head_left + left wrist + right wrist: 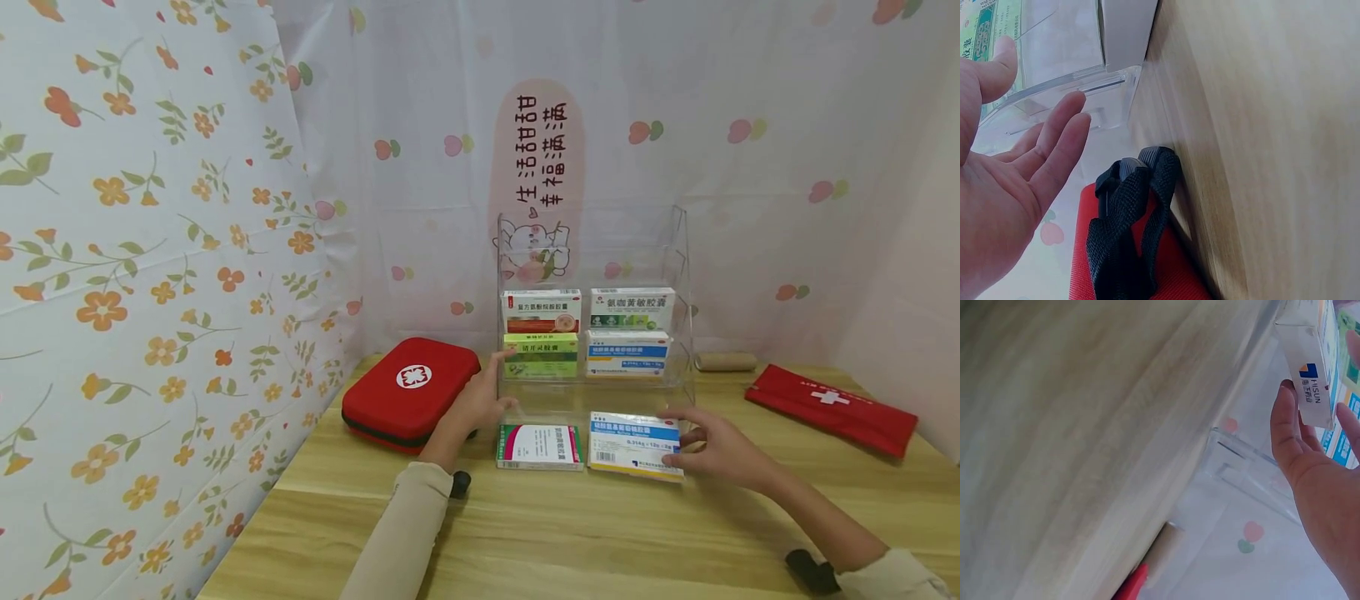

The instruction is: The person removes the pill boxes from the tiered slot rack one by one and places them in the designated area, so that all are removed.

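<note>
At the right end of a blue-and-white medicine box (pixel 636 446), my right hand (pixel 723 450) grips it, with the thumb over the front and fingers at the top edge. In the right wrist view the printed end of this box stands between the fingers. My left hand (pixel 476 404) is beside the left side of a clear acrylic rack (pixel 592 396), fingers extended, nothing in the palm. A green-and-white medicine box (pixel 540 447) lies at the rack's front left. Higher tiers hold a light green box (pixel 540 357), another blue-and-white box (pixel 626 357), a red-and-white box (pixel 542 312) and a white-and-green box (pixel 632 310).
A red first-aid case (pixel 411 392) with black straps (pixel 1125 231) sits left of the rack. To the right lie a red pouch (pixel 831 408) with a white cross and a brown cardboard-coloured roll (pixel 725 362). A patterned curtain (pixel 420 167) hangs behind the wooden table (pixel 540 533).
</note>
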